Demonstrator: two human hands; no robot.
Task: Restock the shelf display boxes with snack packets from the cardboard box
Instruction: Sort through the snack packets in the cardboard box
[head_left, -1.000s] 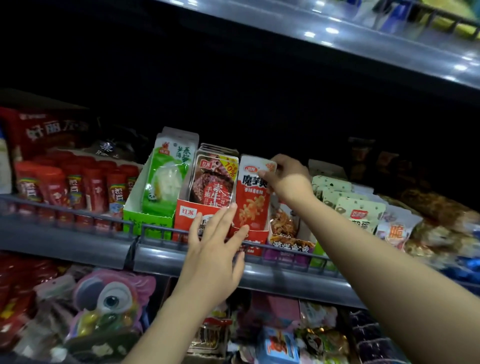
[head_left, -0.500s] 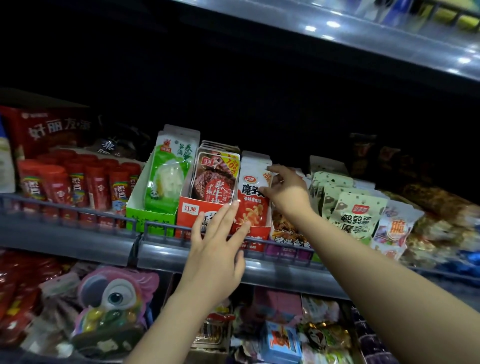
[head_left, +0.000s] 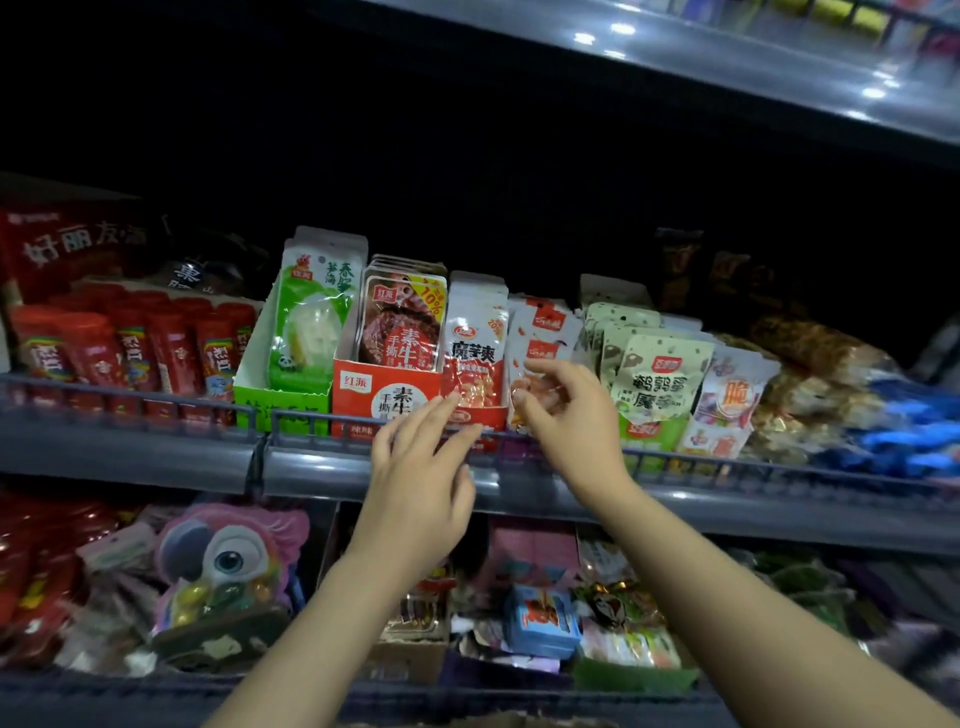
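1. The person's left hand (head_left: 415, 499) reaches toward the shelf rail (head_left: 156, 410), its fingers (head_left: 441, 415) spread and released, their tips just in front of the red-and-white packets (head_left: 475, 353); whether they touch cannot be told.
2. The right hand (head_left: 571, 415) hovers in front of the neighbouring white-and-red packets (head_left: 545, 332), fingers loosely curled; it appears to hold nothing.
3. The step in hand looks like tidying a row of packets already stood in its display box, not carrying new stock.
4. The next move probably calls for fetching more packets from the cardboard box, which is not clearly in view, and sliding them upright behind a front row.
5. The green display box (head_left: 280, 400) holds tall green-and-white packets (head_left: 317, 322).
6. The red display box (head_left: 384, 395) beside it holds a stack of brown meat-print packets (head_left: 402, 327), filed upright.
7. Further right stand pale green packets (head_left: 660, 374), packed closely.
8. Red tubes (head_left: 130, 353) fill the shelf's left end.
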